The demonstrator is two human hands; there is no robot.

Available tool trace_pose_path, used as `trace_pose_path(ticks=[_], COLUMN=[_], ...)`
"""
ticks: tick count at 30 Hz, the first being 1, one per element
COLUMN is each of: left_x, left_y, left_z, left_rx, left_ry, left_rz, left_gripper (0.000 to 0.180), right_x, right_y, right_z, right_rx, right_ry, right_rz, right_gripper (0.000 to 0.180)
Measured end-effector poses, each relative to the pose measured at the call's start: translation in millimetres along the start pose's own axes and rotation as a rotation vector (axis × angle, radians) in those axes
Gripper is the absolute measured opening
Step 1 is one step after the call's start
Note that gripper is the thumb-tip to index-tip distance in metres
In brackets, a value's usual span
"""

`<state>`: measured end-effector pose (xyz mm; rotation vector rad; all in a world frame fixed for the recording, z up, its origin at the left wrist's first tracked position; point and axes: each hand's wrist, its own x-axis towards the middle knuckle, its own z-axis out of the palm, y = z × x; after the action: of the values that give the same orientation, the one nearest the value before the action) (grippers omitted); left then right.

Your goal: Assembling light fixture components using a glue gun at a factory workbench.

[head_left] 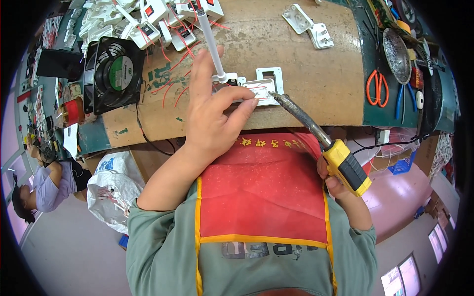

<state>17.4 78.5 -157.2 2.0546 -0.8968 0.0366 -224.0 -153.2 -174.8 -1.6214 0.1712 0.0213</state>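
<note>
My right hand (334,178) grips the yellow-and-black handle of a soldering iron (308,121). The iron's dark tip reaches the right side of an open white plastic housing (266,97) on the bench; whether it touches a contact is too small to tell. My left hand (212,111) is closed in a pinch over the housing's left side, thumb and forefinger on a thin red wire (258,88). Just beyond those fingers sits a white part with a long pale rod (211,47) standing from it. A white square frame (277,75) lies behind the housing.
White housings with red wires (148,27) are heaped at the far left, beside a black fan (114,75). Two white plug parts (310,28) lie at the back. On the right are orange-handled pliers (377,89), blue-handled pliers (406,101) and a metal dish (396,56). Another person (47,185) sits at left.
</note>
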Motion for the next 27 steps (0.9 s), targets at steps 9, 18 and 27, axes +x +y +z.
trace_pose_path(ticks=[9, 18, 27], left_x=[8.8, 6.7, 7.1], left_y=[7.5, 5.3, 6.3], left_z=[-1.6, 0.0, 1.8], left_rx=[0.074, 0.046, 0.039], left_ry=[-0.072, -0.068, -0.06], left_rz=[-0.005, -0.017, -0.024], left_gripper=[0.011, 0.01, 0.009], right_x=[-0.9, 0.2, -0.9], right_y=[-5.0, -7.3, -4.6], right_z=[3.5, 5.4, 6.8], right_rx=[-0.204, -0.26, -0.268], right_ry=[0.039, 0.003, 0.005], right_rz=[-0.036, -0.022, -0.028], right_gripper=[0.041, 0.038, 0.037])
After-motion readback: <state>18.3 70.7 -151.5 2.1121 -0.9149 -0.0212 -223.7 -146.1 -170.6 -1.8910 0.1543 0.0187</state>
